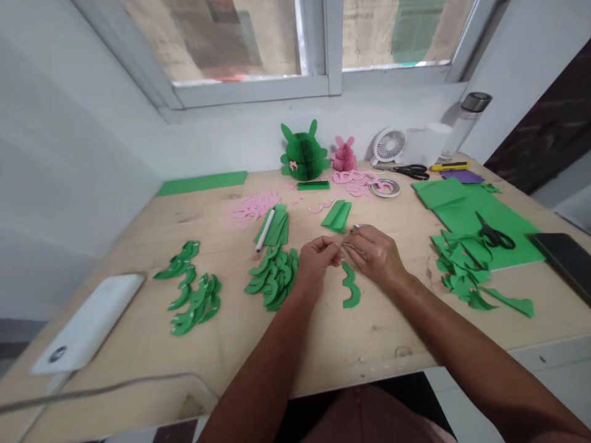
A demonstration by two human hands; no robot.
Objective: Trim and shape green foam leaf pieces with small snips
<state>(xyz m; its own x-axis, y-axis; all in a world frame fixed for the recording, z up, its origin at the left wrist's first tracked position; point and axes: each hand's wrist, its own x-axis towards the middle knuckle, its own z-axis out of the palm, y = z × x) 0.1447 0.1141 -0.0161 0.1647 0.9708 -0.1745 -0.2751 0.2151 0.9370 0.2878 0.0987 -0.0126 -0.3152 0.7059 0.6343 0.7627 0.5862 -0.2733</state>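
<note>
My left hand (pixel 322 257) and my right hand (pixel 375 253) meet above the middle of the table, fingertips pinched close together. A small pale strip seems to lie between them, too blurred to name. A greyish edge shows at the top of my right fingers, mostly hidden. Just below the fingertips lies a wavy green paper piece (pixel 351 286). Left of my left hand is a pile of similar green paper pieces (pixel 274 277). Folded green paper (pixel 337 215) lies just beyond my hands.
At left are green pieces with pale marks (pixel 196 304) and a white power bank (pixel 90 323) with a cable. A white pen (pixel 265 231) lies on green strips. Scissors (pixel 495 235), scraps (pixel 464 271) and a phone (pixel 566 261) are right; paper figures (pixel 305 154) stand behind.
</note>
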